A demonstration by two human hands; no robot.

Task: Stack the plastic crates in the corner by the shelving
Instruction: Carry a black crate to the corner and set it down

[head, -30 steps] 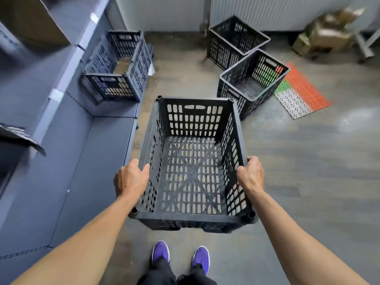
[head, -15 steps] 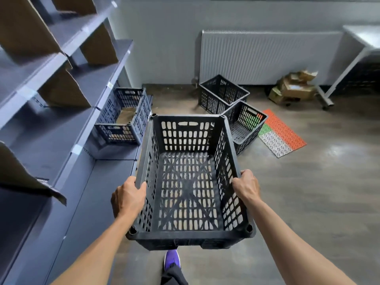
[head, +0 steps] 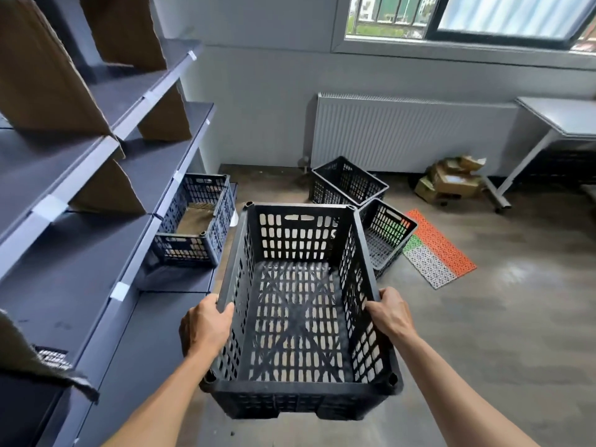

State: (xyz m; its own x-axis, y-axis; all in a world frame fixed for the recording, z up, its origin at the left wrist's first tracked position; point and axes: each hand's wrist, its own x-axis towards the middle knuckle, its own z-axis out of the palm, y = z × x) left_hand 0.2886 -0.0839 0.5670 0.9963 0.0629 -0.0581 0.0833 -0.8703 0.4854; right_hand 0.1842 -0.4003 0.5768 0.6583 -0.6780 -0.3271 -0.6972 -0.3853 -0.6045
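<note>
I carry an empty black slotted plastic crate (head: 300,391) at waist height in front of me. My left hand (head: 204,327) grips its left rim and my right hand (head: 392,312) grips its right rim, thumbs inside the walls. Ahead on the floor two more black crates stand side by side: one near the radiator (head: 346,180) and one closer, partly hidden behind the carried crate (head: 388,233). A blue-grey crate (head: 193,230) with a piece of cardboard inside sits on the lowest shelf board at the left, near the corner.
Grey shelving (head: 96,201) with brown cardboard dividers runs along the left. A white radiator (head: 412,133) is on the far wall. An orange, green and white mat (head: 435,253), crumpled cardboard boxes (head: 451,180) and a table leg (head: 496,191) lie to the right.
The view has tilted up, so the wall, window and upper shelves now show and my feet are out of sight. The crate stays in both hands, and the floor crates look nearer.
</note>
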